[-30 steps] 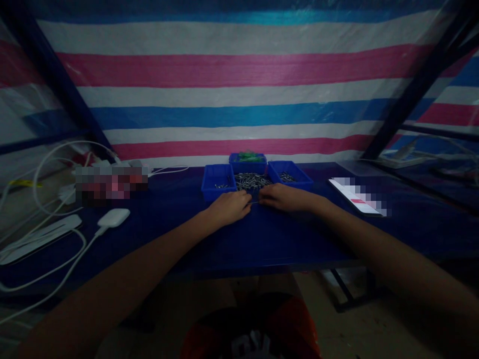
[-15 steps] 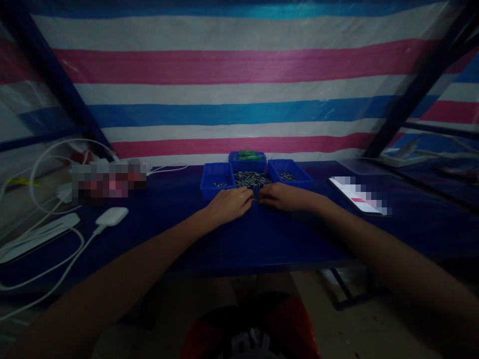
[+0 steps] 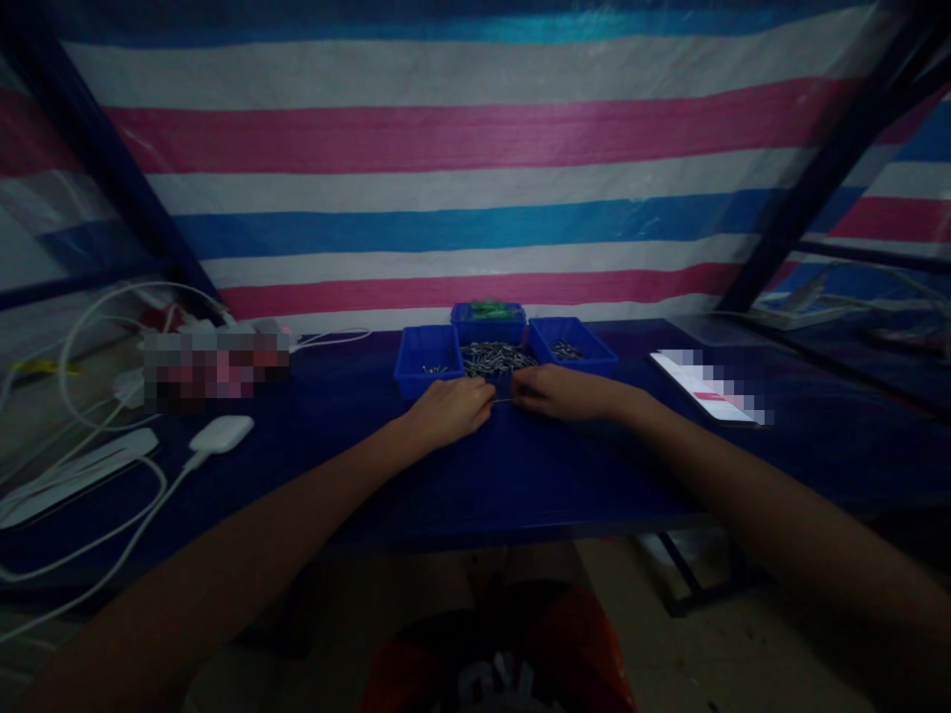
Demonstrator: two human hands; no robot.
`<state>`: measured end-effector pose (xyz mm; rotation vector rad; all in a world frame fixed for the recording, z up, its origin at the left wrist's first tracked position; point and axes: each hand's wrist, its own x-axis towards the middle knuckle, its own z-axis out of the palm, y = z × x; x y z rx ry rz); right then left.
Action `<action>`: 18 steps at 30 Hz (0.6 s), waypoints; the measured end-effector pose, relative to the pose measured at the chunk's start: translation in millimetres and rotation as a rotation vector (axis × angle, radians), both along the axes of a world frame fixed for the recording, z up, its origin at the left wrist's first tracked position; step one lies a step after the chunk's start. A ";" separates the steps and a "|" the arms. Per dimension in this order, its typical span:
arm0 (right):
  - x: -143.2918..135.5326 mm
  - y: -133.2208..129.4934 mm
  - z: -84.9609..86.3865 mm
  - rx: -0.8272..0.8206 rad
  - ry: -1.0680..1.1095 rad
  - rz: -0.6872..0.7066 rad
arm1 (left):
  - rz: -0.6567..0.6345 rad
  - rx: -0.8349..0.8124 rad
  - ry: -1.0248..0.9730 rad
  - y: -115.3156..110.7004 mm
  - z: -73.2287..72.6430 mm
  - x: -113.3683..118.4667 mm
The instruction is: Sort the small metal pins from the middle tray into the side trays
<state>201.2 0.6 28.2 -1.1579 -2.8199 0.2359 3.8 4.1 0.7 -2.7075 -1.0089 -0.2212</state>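
Observation:
My left hand (image 3: 453,409) and my right hand (image 3: 551,390) rest low over the blue table, fingers closed and a small gap between them. A thin, pale, rod-like piece (image 3: 503,400) spans that gap, its ends hidden in the fingers of both hands. Just beyond my hands is a heap of small, slender metal pieces (image 3: 496,356). Blue bins flank the heap: the left bin (image 3: 405,374) and the right bin (image 3: 594,358) each hold a few metal pieces. Behind it, another blue bin (image 3: 465,324) carries green pieces (image 3: 491,309).
On the right of the table (image 3: 505,485) lies a phone (image 3: 694,386) with a lit screen. White cables, a white charger-like block (image 3: 221,434) and a flat white object (image 3: 81,475) occupy the left side. A striped plastic sheet (image 3: 475,188) hangs behind, between metal posts.
My hands have drawn slightly apart, the left one shifting left, and more of the thin piece shows between them. The whole view has shifted a little.

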 end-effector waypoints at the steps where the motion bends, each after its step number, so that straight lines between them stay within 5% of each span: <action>1: 0.0 -0.1 0.2 -0.002 0.001 0.000 | 0.008 0.000 0.003 -0.1 -0.2 0.1; 18: 1.5 1.9 0.2 -0.012 0.012 0.040 | -0.003 -0.009 -0.067 -4.7 5.2 0.7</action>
